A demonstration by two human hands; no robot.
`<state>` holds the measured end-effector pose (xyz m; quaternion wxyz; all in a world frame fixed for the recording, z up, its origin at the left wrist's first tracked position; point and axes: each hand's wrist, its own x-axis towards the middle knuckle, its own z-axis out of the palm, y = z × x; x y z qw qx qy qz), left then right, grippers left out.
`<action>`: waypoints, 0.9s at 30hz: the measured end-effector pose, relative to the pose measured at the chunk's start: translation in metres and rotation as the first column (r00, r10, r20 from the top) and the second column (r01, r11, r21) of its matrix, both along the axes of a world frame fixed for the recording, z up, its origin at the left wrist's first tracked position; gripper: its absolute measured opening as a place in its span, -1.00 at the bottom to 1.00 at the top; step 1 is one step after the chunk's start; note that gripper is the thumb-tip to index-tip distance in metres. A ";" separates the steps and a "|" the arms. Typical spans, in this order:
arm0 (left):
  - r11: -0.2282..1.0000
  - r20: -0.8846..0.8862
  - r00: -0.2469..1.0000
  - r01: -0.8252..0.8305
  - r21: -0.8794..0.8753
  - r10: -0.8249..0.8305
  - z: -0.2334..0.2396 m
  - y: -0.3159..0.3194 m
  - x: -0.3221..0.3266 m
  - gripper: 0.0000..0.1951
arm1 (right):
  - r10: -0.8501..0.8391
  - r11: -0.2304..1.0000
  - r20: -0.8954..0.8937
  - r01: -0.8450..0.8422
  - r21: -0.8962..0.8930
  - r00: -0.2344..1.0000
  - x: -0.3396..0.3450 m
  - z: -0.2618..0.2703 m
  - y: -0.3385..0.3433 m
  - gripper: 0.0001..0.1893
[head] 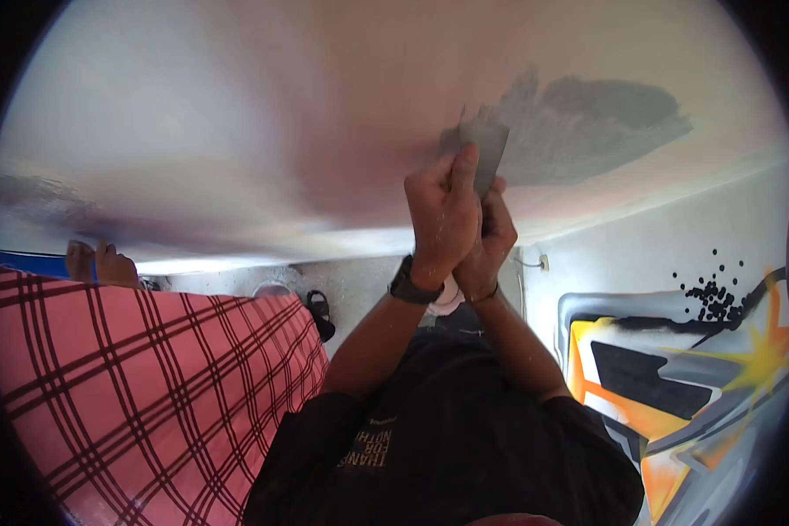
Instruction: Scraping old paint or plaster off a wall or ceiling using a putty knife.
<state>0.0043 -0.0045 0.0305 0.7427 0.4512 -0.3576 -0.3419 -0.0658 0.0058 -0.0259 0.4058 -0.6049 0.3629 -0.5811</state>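
In front of me is a pale wall with a rough grey patch of filler on it. A flat grey scraper blade is at the left end of the patch, smeared with grey material. My left hand, with a dark watch on the wrist, grips the blade, the thumb lying along its face. My right hand is pressed close behind the left, its fingers curled at the blade's lower end. The handle, if any, is hidden by the hands. White specks dot both hands and forearms.
A pink checked cloth covers the left side. Beyond it are another person's hands near the wall. A dark sandal and a pale round container are below. An outlet and painted graffiti mark the right wall.
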 end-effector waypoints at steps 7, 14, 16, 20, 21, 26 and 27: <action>0.999 -0.024 1.000 -0.017 0.027 0.018 0.004 -0.003 0.005 -0.63 | -0.015 1.000 0.083 0.013 0.019 0.996 0.013 0.009 -0.006 -0.85; 0.999 -0.035 0.999 -0.016 0.046 0.018 0.000 -0.002 0.008 -0.64 | 0.014 1.000 0.069 -0.015 0.018 0.997 0.012 0.003 -0.004 -0.84; 0.999 -0.056 0.998 -0.024 0.028 0.026 0.000 -0.004 0.008 -0.63 | -0.011 0.999 0.058 0.010 0.031 0.998 0.012 0.003 0.000 -0.84; 1.000 -0.062 0.998 -0.025 0.010 0.025 0.002 0.001 0.012 -0.62 | 0.008 1.000 0.109 -0.009 0.006 0.994 0.018 0.008 0.001 -0.84; 1.000 -0.062 0.998 -0.026 0.012 0.026 0.001 0.001 0.012 -0.62 | 0.009 1.000 0.089 -0.012 0.023 0.996 0.016 0.008 0.000 -0.84; 0.999 -0.067 0.997 -0.038 0.008 0.038 0.008 0.001 0.015 -0.62 | -0.011 1.000 0.081 0.009 0.024 0.997 0.018 0.011 0.004 -0.85; 0.999 -0.067 0.997 -0.036 0.007 0.037 0.007 0.001 0.016 -0.62 | -0.007 1.000 0.050 0.007 0.002 0.999 0.019 0.009 0.002 -0.85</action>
